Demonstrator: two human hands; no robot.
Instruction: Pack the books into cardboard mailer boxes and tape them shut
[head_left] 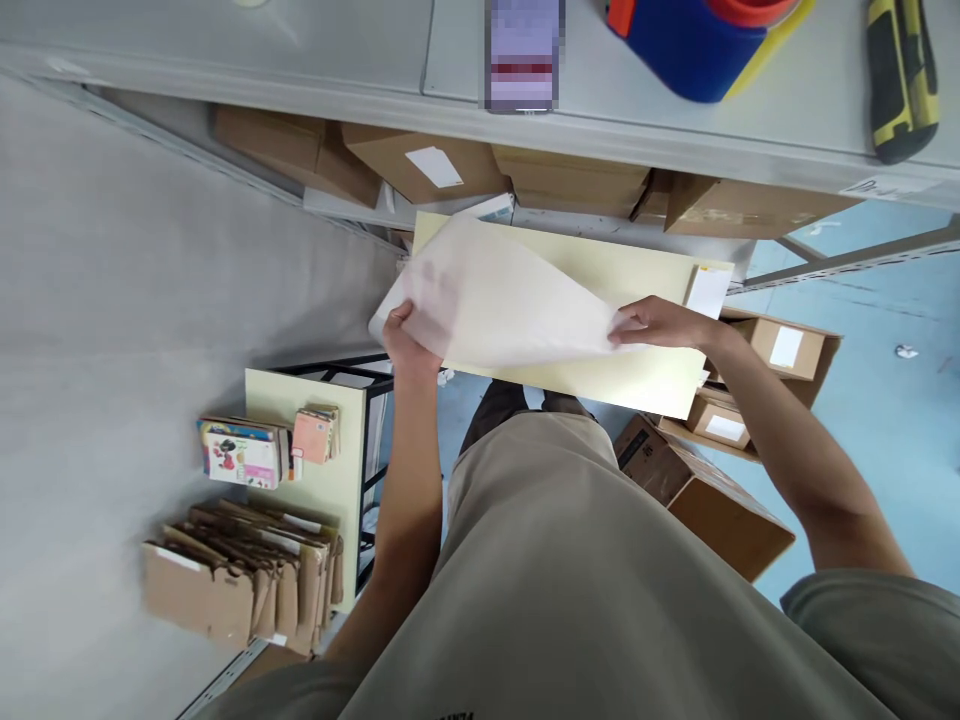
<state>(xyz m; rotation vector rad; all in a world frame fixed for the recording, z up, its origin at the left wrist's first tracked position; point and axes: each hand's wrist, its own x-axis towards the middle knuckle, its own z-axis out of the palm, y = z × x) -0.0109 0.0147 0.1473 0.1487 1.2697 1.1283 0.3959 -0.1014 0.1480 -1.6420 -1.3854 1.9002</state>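
A thin, translucent white plastic sheet stretches between my two hands above a pale yellow board. I cannot tell whether it is a single layer or a bag. My left hand grips its left end, with the thumb on the near side and the fingers showing faintly through it from behind. At the other end, my right hand pinches the narrowed right corner between thumb and fingers. A white label or card lies on the board's right end, beyond my right hand.
Above is a grey shelf with a phone, a blue container and a yellow-black cutter. Cardboard boxes sit beneath it. Books and flattened cartons stand at lower left. An open box stands at right.
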